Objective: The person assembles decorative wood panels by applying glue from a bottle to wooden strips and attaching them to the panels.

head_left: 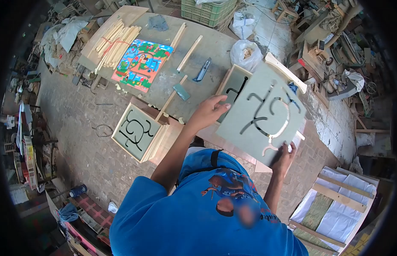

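A grey-green board point(249, 110) with curved cut-out slots is tilted up in front of me. My right hand point(284, 158) grips its lower right edge, fingers curled at the border. At the board's left side is my left hand point(212, 111), its fingers apart and the fingertips close to the edge. Partly covered beneath the board lies a wood-framed panel point(235, 80) with a black curved slot. To the left, a similar framed slotted panel point(133, 131) tops a stack of thin wooden frames at the table edge.
On the table point(166, 79) are a colourful picture board point(143, 64), a bundle of wooden strips point(117, 45), a blue cutter knife point(202, 70) and a green block point(181, 91) by a strip. A plastic bag point(245, 54) stands beyond. A slatted wooden panel point(335, 205) sits lower right.
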Available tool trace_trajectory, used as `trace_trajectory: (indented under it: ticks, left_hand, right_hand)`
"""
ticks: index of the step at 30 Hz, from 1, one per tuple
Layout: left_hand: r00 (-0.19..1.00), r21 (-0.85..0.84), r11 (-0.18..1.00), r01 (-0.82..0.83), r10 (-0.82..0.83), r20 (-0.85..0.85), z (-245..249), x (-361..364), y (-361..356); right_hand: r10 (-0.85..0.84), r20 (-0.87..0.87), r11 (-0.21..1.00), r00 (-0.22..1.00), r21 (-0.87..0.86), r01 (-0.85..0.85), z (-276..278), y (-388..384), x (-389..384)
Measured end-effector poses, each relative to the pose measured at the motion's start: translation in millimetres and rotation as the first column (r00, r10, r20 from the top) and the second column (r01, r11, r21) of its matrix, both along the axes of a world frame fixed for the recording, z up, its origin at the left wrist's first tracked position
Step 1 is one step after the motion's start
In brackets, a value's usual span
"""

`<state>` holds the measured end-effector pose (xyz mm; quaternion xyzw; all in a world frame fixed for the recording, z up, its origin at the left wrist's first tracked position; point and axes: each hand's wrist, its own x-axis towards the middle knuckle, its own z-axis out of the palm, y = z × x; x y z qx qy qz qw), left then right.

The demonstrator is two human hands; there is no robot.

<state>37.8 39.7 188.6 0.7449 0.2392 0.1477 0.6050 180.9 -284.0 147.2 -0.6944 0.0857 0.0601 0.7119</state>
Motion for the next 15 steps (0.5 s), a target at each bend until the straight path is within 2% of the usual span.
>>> trace_trajectory:
  ticks: [4, 6, 7, 9, 11, 15]
  left_hand:
    - [0.997, 0.051, 0.999, -0.005, 0.008, -0.075, -16, 13, 5]
    - [0.987, 0.206, 0.976, -0.068, 0.097, -0.129, -32, 16, 9]
    - [0.989, 0.208, 0.977, -0.044, 0.072, -0.13, -37, 20, 8]
    - [0.947, 0.262, 0.912, -0.315, 0.319, 0.029, -46, 28, 7]
    - [0.947, 0.264, 0.912, -0.313, 0.321, 0.012, -57, 34, 11]
    - [0.955, 0.334, 0.905, -0.264, 0.294, -0.042, -80, 42, 16]
  right_hand:
    - [0.049, -0.01, 0.994, 0.999, -0.098, -0.05, -8, 33, -3]
    - [0.081, 0.001, 0.985, 0.997, -0.153, -0.08, -5, 46, 0]
    - [0.096, 0.005, 0.982, 0.995, -0.165, -0.093, -3, 54, 2]
    - [0.144, 0.042, 0.966, 0.989, -0.222, -0.131, -1, 63, 8]
    - [0.167, 0.065, 0.908, 0.984, -0.399, -0.128, -8, 65, 18]
    - [0.144, 0.105, 0.908, 0.984, -0.409, -0.089, -18, 71, 26]
